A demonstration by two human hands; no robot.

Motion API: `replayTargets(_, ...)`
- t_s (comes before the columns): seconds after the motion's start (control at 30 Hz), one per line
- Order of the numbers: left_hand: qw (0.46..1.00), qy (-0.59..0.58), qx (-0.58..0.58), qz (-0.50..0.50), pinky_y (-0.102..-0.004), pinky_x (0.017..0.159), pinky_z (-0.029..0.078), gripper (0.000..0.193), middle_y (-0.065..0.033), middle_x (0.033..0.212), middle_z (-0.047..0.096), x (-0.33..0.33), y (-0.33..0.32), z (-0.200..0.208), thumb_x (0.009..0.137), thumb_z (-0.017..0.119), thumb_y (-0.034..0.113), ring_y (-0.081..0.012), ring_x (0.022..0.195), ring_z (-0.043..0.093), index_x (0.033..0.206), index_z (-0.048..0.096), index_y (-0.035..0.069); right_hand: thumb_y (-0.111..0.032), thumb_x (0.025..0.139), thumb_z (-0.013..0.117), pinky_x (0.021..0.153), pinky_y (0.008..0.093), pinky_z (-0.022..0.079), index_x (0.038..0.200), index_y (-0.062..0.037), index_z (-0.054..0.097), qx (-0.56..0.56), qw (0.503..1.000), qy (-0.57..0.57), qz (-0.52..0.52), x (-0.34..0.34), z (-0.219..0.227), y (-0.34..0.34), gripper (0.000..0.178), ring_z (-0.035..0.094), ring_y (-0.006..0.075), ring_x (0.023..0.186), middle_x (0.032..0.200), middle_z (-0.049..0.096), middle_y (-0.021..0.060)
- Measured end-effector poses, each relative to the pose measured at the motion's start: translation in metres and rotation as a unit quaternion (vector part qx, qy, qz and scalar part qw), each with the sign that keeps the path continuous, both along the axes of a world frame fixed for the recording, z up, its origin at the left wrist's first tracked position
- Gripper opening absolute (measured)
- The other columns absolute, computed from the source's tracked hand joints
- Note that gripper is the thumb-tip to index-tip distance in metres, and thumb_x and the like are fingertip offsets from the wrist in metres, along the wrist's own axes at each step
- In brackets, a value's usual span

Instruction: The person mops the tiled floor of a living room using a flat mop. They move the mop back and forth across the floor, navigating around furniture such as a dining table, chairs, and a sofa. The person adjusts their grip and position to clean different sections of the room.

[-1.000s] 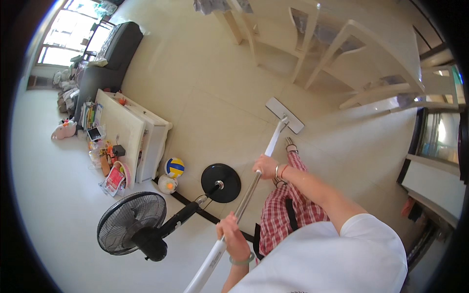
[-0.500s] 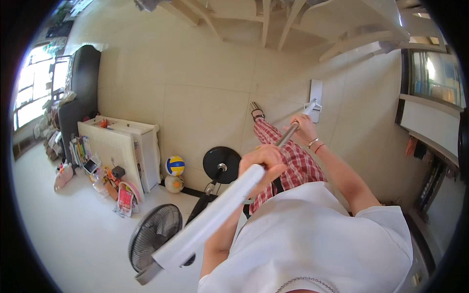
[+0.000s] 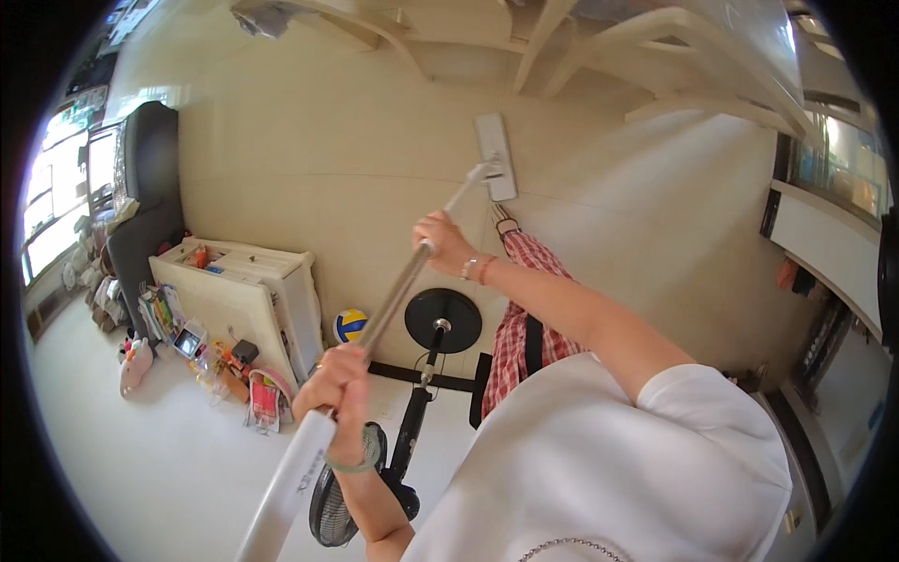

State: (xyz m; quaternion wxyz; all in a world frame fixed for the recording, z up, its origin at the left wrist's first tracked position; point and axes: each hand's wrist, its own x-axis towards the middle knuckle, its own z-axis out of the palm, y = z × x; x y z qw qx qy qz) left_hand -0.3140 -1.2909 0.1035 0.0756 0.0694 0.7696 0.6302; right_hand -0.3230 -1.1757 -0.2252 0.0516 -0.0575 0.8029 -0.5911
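A flat floor mop with a long white-and-silver pole (image 3: pixel 389 302) slants across the view. Its rectangular white head (image 3: pixel 496 157) lies flat on the beige tiles, just beyond my foot. My left hand (image 3: pixel 334 389) wraps round the upper pole, at the end of the thick white handle sleeve (image 3: pixel 290 487). Farther down, my right hand (image 3: pixel 443 245) is closed round the pole where the silver tube meets the lower white part. A bracelet and a red band circle my right wrist; a green bangle is on the left.
A standing fan (image 3: pixel 346 492) and its round black base (image 3: pixel 443 320) are close by my left arm. A blue-and-yellow ball (image 3: pixel 350 325) rests beside a white cabinet (image 3: pixel 225 300). Pale curved furniture legs (image 3: pixel 646 37) stand at the far side, a dark sofa (image 3: pixel 150 178) at the left.
The mop head has slid left across the tiles, away from its place at the right. Both hands have swung left with the pole, still gripping it. The view has shifted slightly.
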Motion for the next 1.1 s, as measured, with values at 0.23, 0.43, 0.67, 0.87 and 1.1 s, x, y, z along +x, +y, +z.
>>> replayTargets(0.23,0.995,0.08,-0.057,-0.014,-0.0446,0.073,0.048,0.034,-0.004,0.059,0.047,-0.01,0.007,-0.012,0.079,0.067,0.005,-0.0206,0.059,0.048,0.062,0.038,0.007,-0.01,0.076,0.062,0.082,0.0396,0.047,0.077,-0.012,0.057,-0.057,0.995,0.048,0.073,-0.068,0.003,-0.037,0.006,0.051,0.0283,0.098,0.083,0.057,0.0021)
replayTargets(0.43,0.991,0.11,-0.019,-0.079,-0.0419,0.066,0.05,0.043,-0.0041,0.055,0.048,0.012,0.025,-0.029,0.081,0.074,0.027,-0.0201,0.054,0.048,0.06,0.043,0.006,-0.013,0.076,0.063,0.077,0.041,0.052,0.078,-0.0129,0.058,0.046,0.991,-0.036,0.124,-0.035,0.02,0.007,0.006,0.054,0.0221,0.101,0.087,0.06,0.0004)
replayTargets(0.67,0.996,-0.061,0.058,-0.025,-0.0391,0.061,0.049,0.028,-0.0076,0.058,0.051,0.036,0.044,-0.052,0.083,0.061,0.007,-0.0225,0.055,0.05,0.059,0.046,0.002,-0.011,0.071,0.065,0.074,0.0401,0.051,0.08,-0.013,0.057,0.129,0.991,-0.019,0.027,0.073,0.001,0.109,0.013,0.056,0.0254,0.092,0.083,0.058,0.0028)
replayTargets(0.87,0.95,-0.101,0.195,-0.224,-0.0335,0.068,0.044,0.016,-0.0043,0.068,0.052,0.056,0.152,-0.152,0.081,0.061,-0.004,-0.0185,0.065,0.048,0.07,0.051,0.001,-0.006,0.072,0.062,0.067,0.0375,0.042,0.065,-0.0114,0.048,0.098,0.977,-0.119,-0.15,0.194,-0.122,0.271,0.016,0.05,0.0277,0.064,0.063,0.05,0.0081)
replayTargets(1.1,0.952,-0.138,0.173,-0.212,-0.0465,0.101,0.04,0.012,-0.0049,0.077,0.058,0.022,0.147,-0.152,0.084,0.06,-0.005,-0.017,0.077,0.056,0.075,0.054,0.001,-0.01,0.073,0.062,0.069,0.0386,0.042,0.066,-0.0102,0.051,0.189,0.972,-0.026,-0.134,0.148,-0.093,0.267,0.013,0.053,0.0294,0.066,0.067,0.055,0.0083)
